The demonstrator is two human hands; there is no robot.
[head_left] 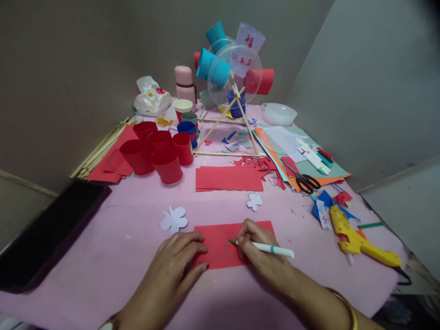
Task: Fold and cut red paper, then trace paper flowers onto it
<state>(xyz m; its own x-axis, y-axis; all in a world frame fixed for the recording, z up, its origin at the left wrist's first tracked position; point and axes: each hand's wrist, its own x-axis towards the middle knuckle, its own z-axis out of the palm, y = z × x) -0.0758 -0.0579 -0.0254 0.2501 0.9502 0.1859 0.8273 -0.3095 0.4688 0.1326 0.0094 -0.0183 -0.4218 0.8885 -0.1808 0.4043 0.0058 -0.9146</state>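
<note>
A red paper strip lies on the pink table in front of me. My left hand rests flat on the strip's left end, fingers stretched out, pinning it down. My right hand is closed round a white pen whose green tip touches the strip near its middle. Two white flower-shaped paper cutouts lie close by, one just above my left hand, a smaller one above my right.
Another red sheet lies further back. Several red cups stand at the left, a cup wheel on a stick frame behind. Scissors, pens and coloured paper sit to the right, a yellow glue gun nearer, and a black tray at the left.
</note>
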